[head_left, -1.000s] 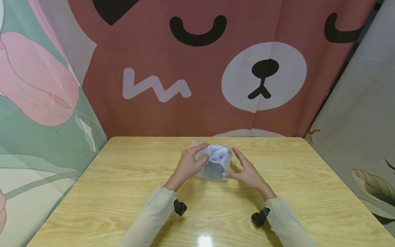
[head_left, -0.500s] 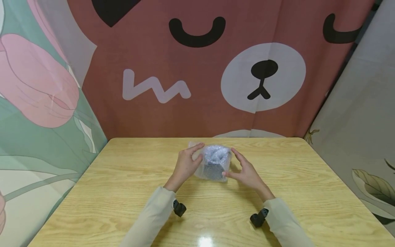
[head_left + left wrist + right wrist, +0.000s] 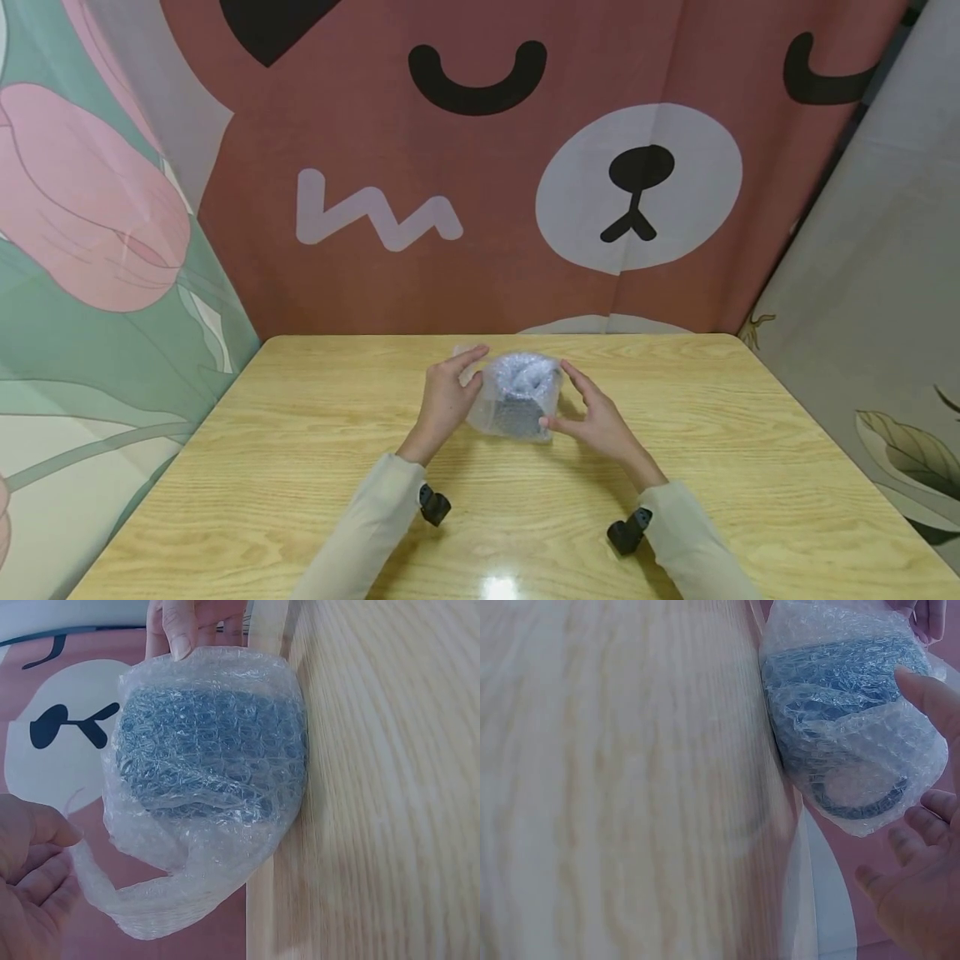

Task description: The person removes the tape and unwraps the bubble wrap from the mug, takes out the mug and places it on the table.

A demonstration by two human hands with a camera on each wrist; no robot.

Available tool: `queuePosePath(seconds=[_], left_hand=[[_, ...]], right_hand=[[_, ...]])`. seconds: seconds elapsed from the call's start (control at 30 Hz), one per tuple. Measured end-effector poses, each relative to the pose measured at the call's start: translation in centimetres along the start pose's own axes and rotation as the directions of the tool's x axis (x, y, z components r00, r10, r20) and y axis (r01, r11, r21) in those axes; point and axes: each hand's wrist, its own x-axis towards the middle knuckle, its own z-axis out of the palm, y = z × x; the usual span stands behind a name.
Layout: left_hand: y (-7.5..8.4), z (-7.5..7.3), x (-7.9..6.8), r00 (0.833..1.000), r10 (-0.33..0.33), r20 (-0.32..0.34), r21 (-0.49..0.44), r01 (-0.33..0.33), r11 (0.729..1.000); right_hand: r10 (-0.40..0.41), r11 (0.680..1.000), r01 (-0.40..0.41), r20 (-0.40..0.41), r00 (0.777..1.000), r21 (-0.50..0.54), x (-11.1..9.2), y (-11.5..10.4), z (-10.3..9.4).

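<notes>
Left grip [image 3: 444, 396] pinched one bubble-wrap flap [image 3: 150, 911] and right grip [image 3: 603, 417] held one wrapped bundle [image 3: 517, 402], two forearms [image 3: 367, 525] angled inward.

Head view: even, moderately bright illumination. A white glare patch [image 3: 499, 588] marks the pale-yellow wood-grain tabletop [image 3: 247, 475]; soft shadows lie along the inner sides of the beige fabric sleeves [image 3: 363, 525]. Wrist views: hazy; clear bubble wrap [image 3: 206, 761] shows small highlights; right-view tabletop grain is blurred.

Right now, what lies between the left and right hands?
A bubble-wrapped bundle, on the table, between left hand and right hand; the head view shows it.
</notes>
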Motion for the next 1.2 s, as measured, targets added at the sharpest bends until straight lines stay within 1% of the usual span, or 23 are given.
queuePosePath(seconds=[0.37,0.53,0.7,0.83,0.97,1.2], left_hand=[[-0.3,-0.2,0.0,0.999,-0.027,-0.024,-0.019,0.026,0.999],[-0.6,-0.2,0.0,0.999,-0.016,-0.040,-0.020,0.015,1.000],[-0.9,-0.1,-0.1,0.998,0.001,-0.061,-0.020,-0.002,1.000],[-1.0,-0.1,-0.1,0.997,-0.012,-0.072,-0.022,0.010,1.000],[-1.1,-0.2,-0.1,0.997,-0.025,-0.072,-0.022,0.023,0.999],[-1.1,-0.5,-0.2,0.996,-0.055,-0.076,-0.023,0.054,0.998]], right_hand=[[-0.005,1.000,0.005,0.001,1.000,-0.002,0.0,0.2,0.1],[0.001,1.000,-0.001,0.002,1.000,0.008,0.0,0.0,0.1],[-0.010,1.000,0.010,-0.002,1.000,0.027,0.0,0.0,0.1],[-0.007,0.999,0.007,-0.002,1.000,0.033,0.0,0.0,0.1],[-0.002,1.000,0.002,0.000,1.000,0.027,-0.1,0.2,0.1],[0.006,0.999,-0.006,0.007,1.000,0.046,-0.1,0.3,0.1]])
